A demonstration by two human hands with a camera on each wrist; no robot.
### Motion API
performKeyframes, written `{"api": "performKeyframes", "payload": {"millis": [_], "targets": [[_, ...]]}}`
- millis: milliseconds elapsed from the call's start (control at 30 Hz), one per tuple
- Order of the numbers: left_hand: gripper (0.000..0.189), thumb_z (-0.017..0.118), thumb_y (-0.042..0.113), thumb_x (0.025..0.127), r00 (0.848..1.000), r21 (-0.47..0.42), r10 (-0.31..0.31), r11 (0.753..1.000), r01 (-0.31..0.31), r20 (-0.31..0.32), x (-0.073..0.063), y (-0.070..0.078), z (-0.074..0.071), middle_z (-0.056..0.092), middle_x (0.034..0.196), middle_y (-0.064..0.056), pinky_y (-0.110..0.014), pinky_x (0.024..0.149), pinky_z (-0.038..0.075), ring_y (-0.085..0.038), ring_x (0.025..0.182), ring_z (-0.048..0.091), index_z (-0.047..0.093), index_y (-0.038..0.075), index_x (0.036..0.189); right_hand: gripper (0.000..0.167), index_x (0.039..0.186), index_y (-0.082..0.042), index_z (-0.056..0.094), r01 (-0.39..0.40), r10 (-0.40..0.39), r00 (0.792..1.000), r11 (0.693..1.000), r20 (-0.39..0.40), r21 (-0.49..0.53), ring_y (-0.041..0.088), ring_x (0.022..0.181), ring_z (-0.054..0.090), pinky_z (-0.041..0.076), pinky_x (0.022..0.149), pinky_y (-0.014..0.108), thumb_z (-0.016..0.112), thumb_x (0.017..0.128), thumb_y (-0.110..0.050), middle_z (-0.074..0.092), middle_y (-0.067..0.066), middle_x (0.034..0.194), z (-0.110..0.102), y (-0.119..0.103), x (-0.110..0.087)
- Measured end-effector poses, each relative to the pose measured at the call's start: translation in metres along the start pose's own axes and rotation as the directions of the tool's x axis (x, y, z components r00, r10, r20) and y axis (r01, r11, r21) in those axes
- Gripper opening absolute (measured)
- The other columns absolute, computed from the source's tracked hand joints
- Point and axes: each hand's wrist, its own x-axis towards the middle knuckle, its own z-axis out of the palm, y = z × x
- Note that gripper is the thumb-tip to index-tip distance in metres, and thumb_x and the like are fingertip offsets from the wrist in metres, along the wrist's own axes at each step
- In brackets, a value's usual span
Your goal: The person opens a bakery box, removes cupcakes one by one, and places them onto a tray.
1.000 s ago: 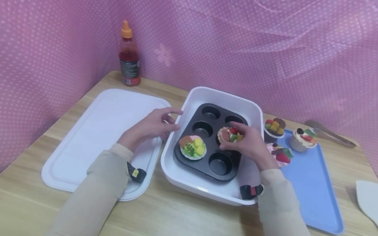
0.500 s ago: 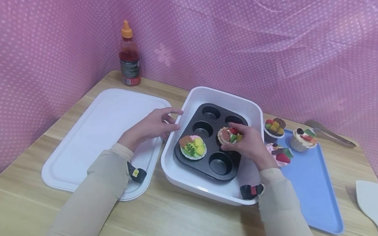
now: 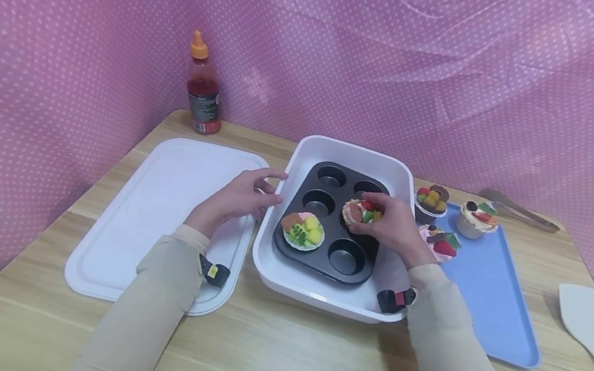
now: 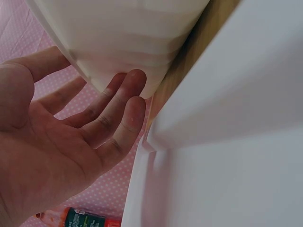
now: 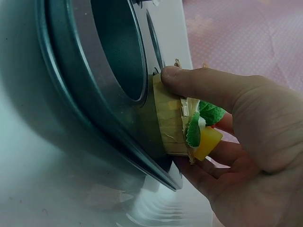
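In the head view, my right hand [image 3: 395, 225] pinches a fruit tart [image 3: 357, 213] with a pale crust, seated at the middle right cup of the black muffin tin [image 3: 330, 255]. The right wrist view shows thumb and fingers on opposite sides of this tart [image 5: 170, 118]; its lower part is hidden in the cup. A second tart [image 3: 303, 232] with yellow fruit sits at the tin's near left cup. The tin lies inside a white bin [image 3: 283, 282]. My left hand [image 3: 241, 195] is at the bin's left rim, its fingers loosely bent against the outer wall [image 4: 128, 38].
A white cutting board [image 3: 156, 210] lies left, with a sauce bottle [image 3: 204, 96] behind it. On the right, a blue tray [image 3: 487, 294] stands with several toy cupcakes [image 3: 475, 222] at its far end. A white spatula [image 3: 586, 315] and a brown utensil [image 3: 521, 211] lie farther right.
My right fingers have shifted very slightly around the tart, which stays in the same cup. The left hand has not visibly moved.
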Motion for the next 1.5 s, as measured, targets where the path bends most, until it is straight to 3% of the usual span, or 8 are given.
{"api": "performKeyframes", "payload": {"millis": [1500], "targets": [[0.056,0.068,0.024,0.097,1.000,0.013,-0.003,1.000,0.003,0.009,-0.0005,-0.0014,-0.0008,0.060,0.129,-0.014,-0.036,0.082,0.060,-0.028,0.104,0.067,0.047,0.029,0.150,0.070,0.141,-0.010,0.059,-0.015,0.015,1.000,0.999,0.013,0.041,0.036,0.123,0.052,0.047,0.108,0.054,0.088,0.079,-0.022,0.058,0.018,0.141,0.0008,0.0010,-0.0010]]}}
